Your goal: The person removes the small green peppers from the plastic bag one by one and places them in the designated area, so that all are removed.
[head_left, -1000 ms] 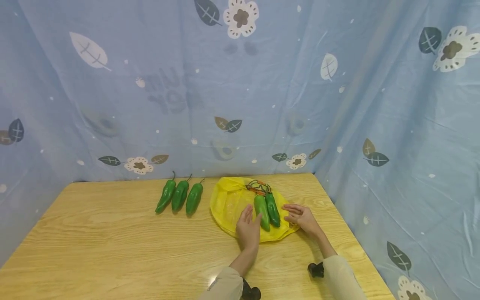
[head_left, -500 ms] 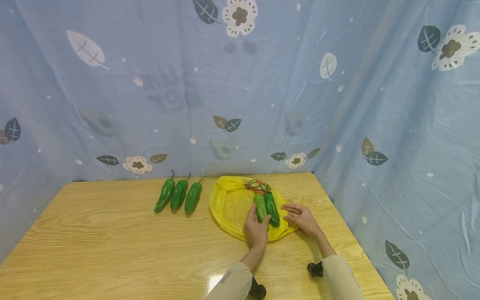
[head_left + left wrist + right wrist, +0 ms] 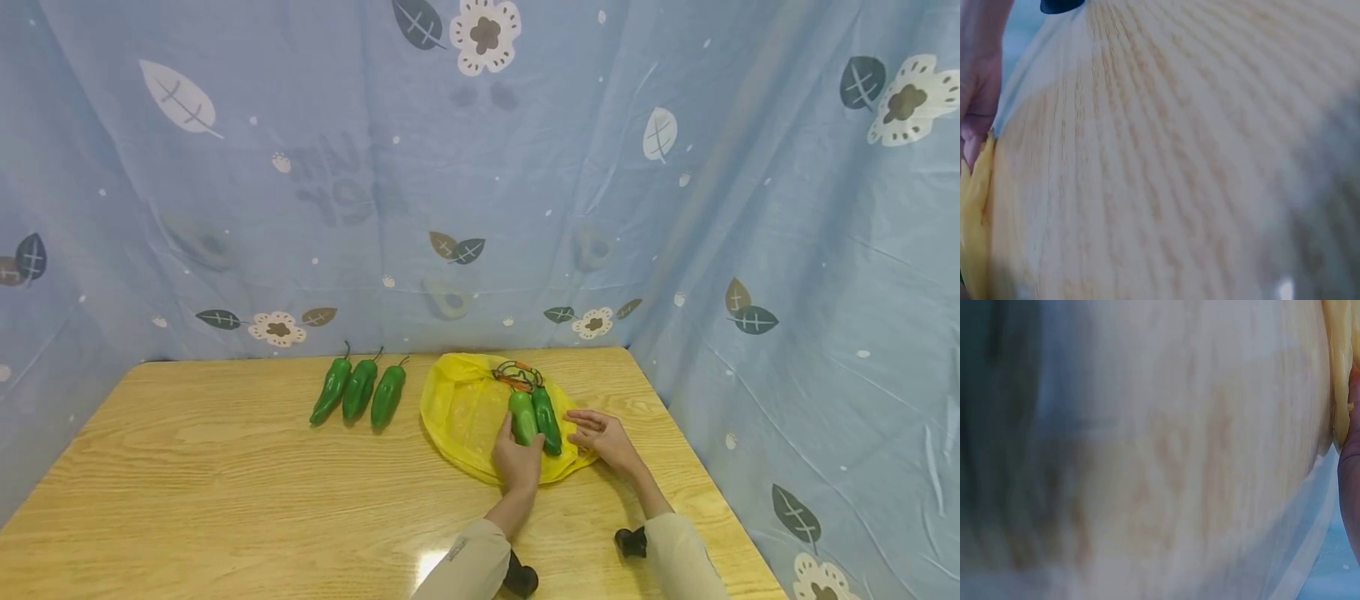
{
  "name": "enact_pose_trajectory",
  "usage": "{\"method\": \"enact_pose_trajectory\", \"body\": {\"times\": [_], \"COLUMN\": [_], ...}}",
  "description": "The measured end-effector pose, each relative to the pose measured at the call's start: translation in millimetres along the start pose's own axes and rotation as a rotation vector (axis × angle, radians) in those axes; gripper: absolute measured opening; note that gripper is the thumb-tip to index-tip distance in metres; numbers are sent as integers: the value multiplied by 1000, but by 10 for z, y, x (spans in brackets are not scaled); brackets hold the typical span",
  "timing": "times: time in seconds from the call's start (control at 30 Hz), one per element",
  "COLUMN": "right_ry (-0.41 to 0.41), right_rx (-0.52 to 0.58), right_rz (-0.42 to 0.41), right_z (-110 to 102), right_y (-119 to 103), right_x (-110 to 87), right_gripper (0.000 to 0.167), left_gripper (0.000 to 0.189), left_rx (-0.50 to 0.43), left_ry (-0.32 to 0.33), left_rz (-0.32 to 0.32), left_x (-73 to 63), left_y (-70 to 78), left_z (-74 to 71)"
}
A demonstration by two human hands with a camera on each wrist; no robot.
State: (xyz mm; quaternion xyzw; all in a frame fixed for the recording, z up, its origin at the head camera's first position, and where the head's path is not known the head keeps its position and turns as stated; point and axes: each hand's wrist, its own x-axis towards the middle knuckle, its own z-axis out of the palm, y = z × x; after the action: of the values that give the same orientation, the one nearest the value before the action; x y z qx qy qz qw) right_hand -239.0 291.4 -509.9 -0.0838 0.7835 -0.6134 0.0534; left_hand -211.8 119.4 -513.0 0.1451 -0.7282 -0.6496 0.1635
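My left hand (image 3: 517,467) grips the lighter green chili pepper (image 3: 522,415), fingers along its left side and thumb on its right. The lower end of that pepper is hidden by the hand. Beside it lies a darker green chili pepper (image 3: 547,421), and both are on a crumpled yellow bag (image 3: 467,421). At the bag's right edge my right hand (image 3: 611,440) holds a gathered fold. In the left wrist view a hand (image 3: 979,94) meets the upright yellow bag edge (image 3: 975,206), while the right wrist view catches a finger (image 3: 1352,487) against yellow material (image 3: 1338,362).
Three dark green chili peppers (image 3: 387,398) lie side by side on the wooden table (image 3: 225,467), left of the bag. An orange and dark cord (image 3: 513,382) sits at the bag's far end. A blue patterned curtain (image 3: 525,192) hangs behind the table and along its right side.
My left hand has moved right from beside the lighter chili pepper and now holds it. My right hand has stayed at the bag's edge. The three chili peppers on the left have not moved.
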Motion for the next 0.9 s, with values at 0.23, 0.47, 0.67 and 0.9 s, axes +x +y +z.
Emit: {"method": "enact_pose_trajectory", "body": {"times": [0.23,0.47,0.67,0.9], "right_ry": [-1,5,8,-4], "right_rx": [10,-3,-16,-11], "right_rz": [11,7,11,-4], "right_z": [10,2,4,-11], "right_y": [19,28,28,26], "right_x": [-22,-30,-16,11], "right_gripper": [48,47,46,47], "left_gripper": [67,66,58,51], "left_rx": [-31,20,-1,-5], "left_ry": [33,41,72,25], "left_rz": [-21,-22,-13,-19], "left_x": [-17,7,33,109], "left_y": [-8,7,-4,-14], "left_z": [7,10,-63,-180]}}
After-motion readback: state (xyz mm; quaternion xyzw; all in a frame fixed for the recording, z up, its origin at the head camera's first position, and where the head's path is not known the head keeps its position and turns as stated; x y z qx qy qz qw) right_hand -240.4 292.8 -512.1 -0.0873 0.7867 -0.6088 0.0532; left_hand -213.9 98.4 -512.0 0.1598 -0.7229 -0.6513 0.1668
